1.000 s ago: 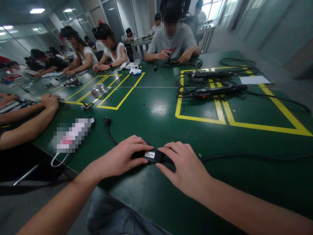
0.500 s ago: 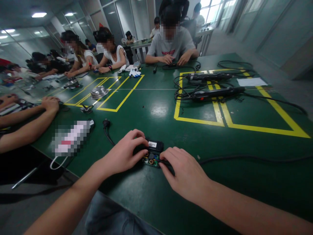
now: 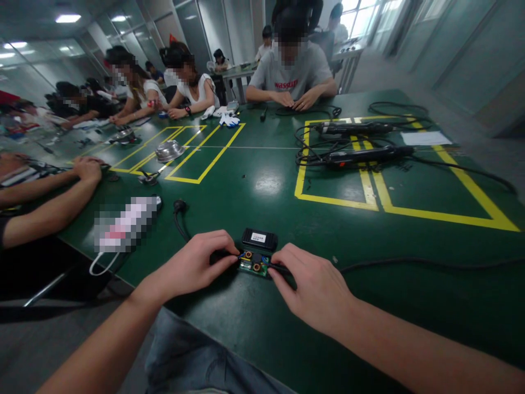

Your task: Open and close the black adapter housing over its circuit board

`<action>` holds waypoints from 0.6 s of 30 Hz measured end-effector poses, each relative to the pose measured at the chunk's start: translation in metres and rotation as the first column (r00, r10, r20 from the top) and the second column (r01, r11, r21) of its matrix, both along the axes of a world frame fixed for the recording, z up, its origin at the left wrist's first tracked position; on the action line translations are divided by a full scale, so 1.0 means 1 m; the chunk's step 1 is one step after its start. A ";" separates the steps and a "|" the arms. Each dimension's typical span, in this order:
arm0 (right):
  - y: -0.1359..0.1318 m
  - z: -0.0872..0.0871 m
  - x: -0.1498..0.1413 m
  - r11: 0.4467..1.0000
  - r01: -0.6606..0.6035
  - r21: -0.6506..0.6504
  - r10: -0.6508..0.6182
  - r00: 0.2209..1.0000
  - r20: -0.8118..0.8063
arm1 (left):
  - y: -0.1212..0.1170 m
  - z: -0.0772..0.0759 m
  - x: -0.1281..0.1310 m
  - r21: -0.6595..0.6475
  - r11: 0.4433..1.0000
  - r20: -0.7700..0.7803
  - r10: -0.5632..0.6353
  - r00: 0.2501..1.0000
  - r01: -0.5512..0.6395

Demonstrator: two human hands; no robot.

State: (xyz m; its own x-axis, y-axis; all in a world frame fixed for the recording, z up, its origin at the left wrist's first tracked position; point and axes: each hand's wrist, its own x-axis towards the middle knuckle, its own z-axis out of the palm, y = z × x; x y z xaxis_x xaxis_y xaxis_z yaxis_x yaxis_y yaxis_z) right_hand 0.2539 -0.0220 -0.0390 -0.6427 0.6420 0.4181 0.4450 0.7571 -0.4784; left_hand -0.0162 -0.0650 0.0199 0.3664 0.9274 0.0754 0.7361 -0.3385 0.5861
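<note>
A small green circuit board [image 3: 254, 268] with copper coils lies on the table in front of me. Just behind it sits a black plastic case half [image 3: 248, 237] bearing a white label. My left hand [image 3: 200, 261] pinches the dark cable at the board's left end, where blue wires show; the fingers hide most of this cable. At the right end, my right hand [image 3: 314, 284] has thumb and fingers closed on a black cable [image 3: 281, 267] that meets the board. The cable's plug [image 3: 179, 206] rests on the table beyond my left hand.
Two black electric screwdrivers [image 3: 369, 156] with coiled cords lie inside yellow tape at the right. A blurred white-and-pink object [image 3: 129, 224] is at the left, near a neighbour's arms [image 3: 49, 219]. A metal bowl-like part [image 3: 169, 151] stands farther back. Another person works opposite.
My left hand has moved off the black case half to the cable at the board's left end. The case half now shows fully. My right hand keeps its grip.
</note>
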 end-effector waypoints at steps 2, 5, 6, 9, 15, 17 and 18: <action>0.000 0.001 0.000 1.000 0.001 -0.009 -0.001 1.000 -0.010 | 0.001 0.000 -0.001 0.012 1.000 0.031 -0.017 0.999 0.016; 0.000 0.000 0.000 1.000 -0.002 -0.020 0.002 1.000 0.015 | 0.003 -0.003 -0.003 -0.002 0.999 0.037 -0.036 0.999 0.036; 0.000 0.000 0.000 1.000 -0.005 -0.016 0.006 1.000 0.026 | 0.003 -0.005 -0.004 -0.010 0.999 0.032 -0.037 0.999 0.038; 0.001 -0.002 -0.001 1.000 -0.021 0.019 0.020 0.999 0.036 | 0.005 -0.006 -0.006 -0.022 0.999 0.007 -0.039 0.999 0.039; 0.002 -0.002 -0.002 1.000 -0.014 0.010 0.014 0.999 0.038 | 0.015 -0.006 0.002 0.106 0.994 -0.039 0.009 0.999 -0.005; 0.002 -0.002 -0.002 1.000 -0.007 0.007 0.007 0.999 0.035 | 0.023 -0.010 0.007 0.137 0.990 -0.035 0.022 0.999 -0.017; 0.002 -0.002 -0.002 1.000 -0.005 0.012 0.004 1.000 0.031 | 0.027 -0.013 0.010 0.139 0.990 -0.043 0.015 0.999 -0.008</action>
State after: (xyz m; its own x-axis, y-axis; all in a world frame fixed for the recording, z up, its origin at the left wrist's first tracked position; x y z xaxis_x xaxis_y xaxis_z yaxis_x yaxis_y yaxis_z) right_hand 0.2516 -0.0203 -0.0410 -0.6582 0.6341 0.4057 0.4562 0.7647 -0.4550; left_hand -0.0067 -0.0378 0.0074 0.3616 0.9131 0.1881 0.7644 -0.4059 0.5009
